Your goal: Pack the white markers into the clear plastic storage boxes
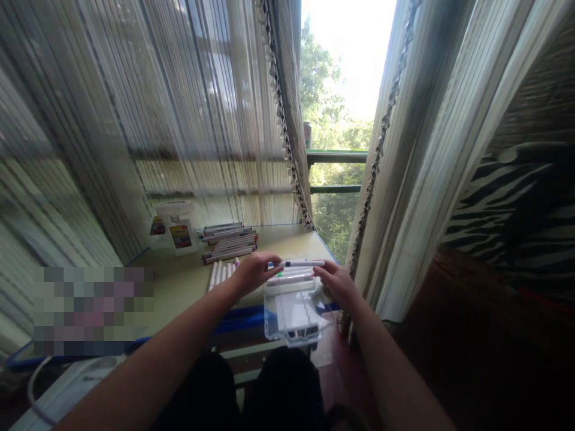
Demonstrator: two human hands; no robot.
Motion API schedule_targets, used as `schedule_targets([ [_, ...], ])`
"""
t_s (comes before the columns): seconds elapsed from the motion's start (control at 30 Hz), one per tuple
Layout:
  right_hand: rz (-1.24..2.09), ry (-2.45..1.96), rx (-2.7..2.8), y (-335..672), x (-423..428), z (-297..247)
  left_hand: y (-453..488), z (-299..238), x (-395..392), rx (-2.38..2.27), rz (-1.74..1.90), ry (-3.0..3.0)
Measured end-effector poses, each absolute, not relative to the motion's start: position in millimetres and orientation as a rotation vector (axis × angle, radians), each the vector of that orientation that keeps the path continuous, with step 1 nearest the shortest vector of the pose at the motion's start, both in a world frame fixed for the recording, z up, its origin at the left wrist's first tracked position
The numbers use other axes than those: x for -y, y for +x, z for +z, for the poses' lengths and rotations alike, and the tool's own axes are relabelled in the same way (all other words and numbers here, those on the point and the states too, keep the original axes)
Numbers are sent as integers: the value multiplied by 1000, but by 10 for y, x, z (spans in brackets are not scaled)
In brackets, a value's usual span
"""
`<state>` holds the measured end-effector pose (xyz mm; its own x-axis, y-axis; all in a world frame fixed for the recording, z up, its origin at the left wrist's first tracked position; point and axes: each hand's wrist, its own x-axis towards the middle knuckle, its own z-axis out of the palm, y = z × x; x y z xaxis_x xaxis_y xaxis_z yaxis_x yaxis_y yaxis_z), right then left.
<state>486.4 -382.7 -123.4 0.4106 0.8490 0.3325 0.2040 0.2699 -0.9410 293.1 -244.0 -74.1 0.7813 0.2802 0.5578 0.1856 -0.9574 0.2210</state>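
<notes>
A white marker [305, 263] with a dark band lies level between my two hands. My left hand [256, 272] pinches its left end, and my right hand [339, 284] has its fingers closed round the right end. Just beneath the marker is a clear plastic case [294, 317], jutting over the table's front edge above my lap. Several white markers [291, 279] lie across its far part, one with a green end. Left of the case, partly behind my left hand, more white markers [220, 272] lie in a row on the table.
A stack of markers [231, 239] lies farther back on the pale table [179, 281], which has a blue edge. Behind it on the left stands another clear plastic case [179, 227] with labels. Sheer curtains [215, 120] hang at the window. A blurred-out patch [92, 311] covers the left.
</notes>
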Motion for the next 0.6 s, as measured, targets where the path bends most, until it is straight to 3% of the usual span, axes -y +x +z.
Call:
schedule_targets([
  [0.23,598,-1222,1110,4865,3805,-1260,2774,-779,2483,-427,1056,2734],
  [0.6,642,-1284,926,4878,3800,-1245,2787,-861,2504,-333,950,2817],
])
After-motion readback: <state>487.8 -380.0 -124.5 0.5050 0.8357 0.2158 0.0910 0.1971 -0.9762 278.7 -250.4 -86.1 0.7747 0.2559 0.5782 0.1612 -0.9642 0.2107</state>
